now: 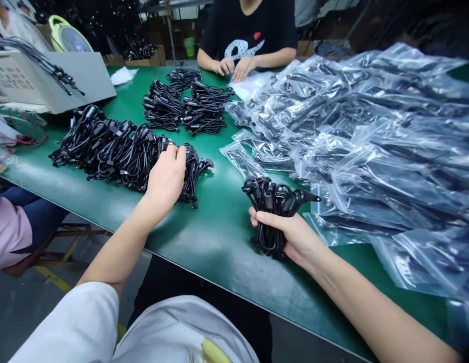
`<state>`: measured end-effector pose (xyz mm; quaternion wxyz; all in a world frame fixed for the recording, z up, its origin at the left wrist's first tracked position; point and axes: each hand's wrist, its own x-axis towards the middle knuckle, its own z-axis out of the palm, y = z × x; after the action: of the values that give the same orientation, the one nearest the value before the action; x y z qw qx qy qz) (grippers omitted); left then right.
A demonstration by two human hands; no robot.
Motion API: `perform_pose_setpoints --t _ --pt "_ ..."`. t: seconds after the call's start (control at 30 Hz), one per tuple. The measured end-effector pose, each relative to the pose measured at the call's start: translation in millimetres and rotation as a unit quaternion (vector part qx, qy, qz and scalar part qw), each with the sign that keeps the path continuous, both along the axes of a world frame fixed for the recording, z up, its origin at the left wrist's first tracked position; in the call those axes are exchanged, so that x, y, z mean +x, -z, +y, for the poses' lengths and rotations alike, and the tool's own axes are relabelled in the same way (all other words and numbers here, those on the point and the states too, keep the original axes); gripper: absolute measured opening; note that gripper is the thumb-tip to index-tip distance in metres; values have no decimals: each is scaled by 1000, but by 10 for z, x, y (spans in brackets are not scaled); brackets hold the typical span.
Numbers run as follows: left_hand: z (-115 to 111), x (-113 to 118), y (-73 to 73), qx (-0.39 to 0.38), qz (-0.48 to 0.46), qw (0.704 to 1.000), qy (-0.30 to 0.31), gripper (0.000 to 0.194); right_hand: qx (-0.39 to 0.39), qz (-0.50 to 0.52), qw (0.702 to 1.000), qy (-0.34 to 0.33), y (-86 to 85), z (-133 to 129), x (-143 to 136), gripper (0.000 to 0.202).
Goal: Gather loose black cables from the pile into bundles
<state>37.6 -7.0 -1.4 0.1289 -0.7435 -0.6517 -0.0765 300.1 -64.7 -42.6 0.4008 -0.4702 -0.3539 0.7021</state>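
Right hand (282,227) grips a bundle of black cables (270,214). Left hand (167,171), fingers curled, touches the long cable pile (117,151) on the green tabletop (208,227).

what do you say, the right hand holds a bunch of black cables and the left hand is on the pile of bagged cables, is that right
Not quite. The left hand is on the row of loose black cables, as the head view shows. The right hand does hold a bunch of black cables.
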Motion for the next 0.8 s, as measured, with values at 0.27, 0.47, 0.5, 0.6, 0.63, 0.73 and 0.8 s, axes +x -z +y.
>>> perform_pose_setpoints --t 0.27,0.47,0.5,0.6,0.63,0.73,0.8 --pt "-45 -169 -239 49 -229 969 84 35 -47 -13 999 0 2 22 -35 34" --pt "-50 -16 38 -66 -74 981 167 44 -38 -74 996 17 -34 87 -70 31" --pt "-68 24 123 -82 -54 978 183 46 -26 -95 995 13 -71 125 -69 30" --pt "-171 136 346 -102 -42 958 263 37 24 -175 984 -6 -261 370 -110 32" --pt "-217 169 401 -103 -46 950 290 33 45 -217 975 -20 -341 509 -149 33" --pt "-347 253 512 -121 -59 932 337 35 163 -408 894 -85 -572 1102 -374 39" --pt "-402 294 554 -138 -83 926 342 50 275 -515 805 -104 -688 1603 -617 53"
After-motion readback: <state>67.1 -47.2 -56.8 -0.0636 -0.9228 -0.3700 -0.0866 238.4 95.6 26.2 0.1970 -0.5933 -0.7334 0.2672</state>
